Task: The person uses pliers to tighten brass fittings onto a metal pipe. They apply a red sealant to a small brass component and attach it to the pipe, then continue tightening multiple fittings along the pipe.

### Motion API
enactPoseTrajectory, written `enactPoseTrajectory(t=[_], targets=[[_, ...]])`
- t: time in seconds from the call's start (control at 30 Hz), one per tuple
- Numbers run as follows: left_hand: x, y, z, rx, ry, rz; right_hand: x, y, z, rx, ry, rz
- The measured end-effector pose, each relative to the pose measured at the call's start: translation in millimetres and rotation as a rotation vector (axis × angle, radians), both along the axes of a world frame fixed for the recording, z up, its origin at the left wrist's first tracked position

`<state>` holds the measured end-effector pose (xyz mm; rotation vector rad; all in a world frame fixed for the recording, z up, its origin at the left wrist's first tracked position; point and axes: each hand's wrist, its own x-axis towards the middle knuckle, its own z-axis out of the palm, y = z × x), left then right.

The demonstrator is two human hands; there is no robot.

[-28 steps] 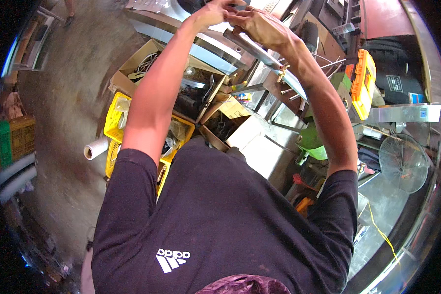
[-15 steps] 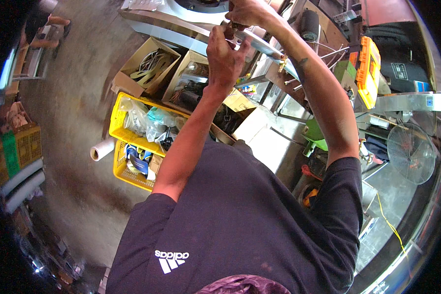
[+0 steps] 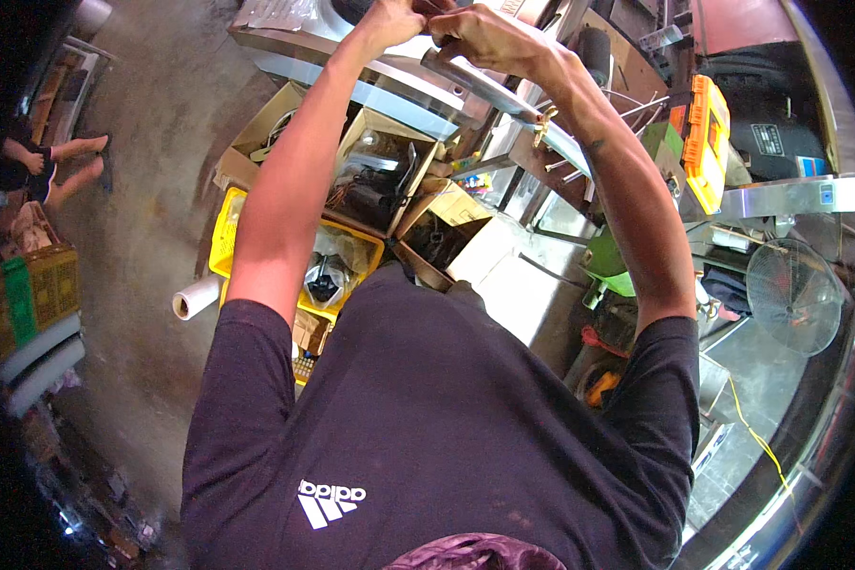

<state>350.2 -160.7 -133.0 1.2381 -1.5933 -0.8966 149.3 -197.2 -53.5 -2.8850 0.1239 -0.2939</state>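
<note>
A: How far along does this look?

B: Hard to say. Brass fitting seems already on the silvery pipe, far middle, just nearer than the right hand. What's left doesn't show.

A: Grip?

B: Left hand and right hand meet with curled fingers, but can't tell what's held (the view cuts off there, ugh).

A: Materials?

B: Smooth round pipe, knobbly brass, open-topped cardboard box, yellow plastic crate on the left.

A dark short-sleeved T-shirt (white slanted-bar emblem on the chest).
</note>
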Motion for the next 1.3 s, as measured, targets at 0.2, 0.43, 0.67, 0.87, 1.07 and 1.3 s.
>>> enactPoseTrajectory(t=[0.2, 0.43, 0.67, 0.87, 1.07, 1.3], targets=[[-15, 9, 2, 0.155, 0.402, -0.039, -9, 21, 27, 0.000, 0.051, -0.060], [-91, 112, 27, -0.068, 0.189, 0.907, -7, 11, 11, 0.123, 0.200, -0.300], [-160, 133, 21, -0.186, 0.022, 0.809, 27, -7, -20, 0.075, 0.288, -0.656], [-110, 143, 16, -0.242, 0.009, 0.821, 16, 21, 21, -0.078, 0.331, -0.360], [-53, 74, -16, -0.002, 0.264, 0.555, -26, 38, 37, 0.195, 0.141, -0.301], [-22, 11, 11, 0.302, 0.373, 0.081, -29, 32, 23, 0.178, 0.107, -0.214]])
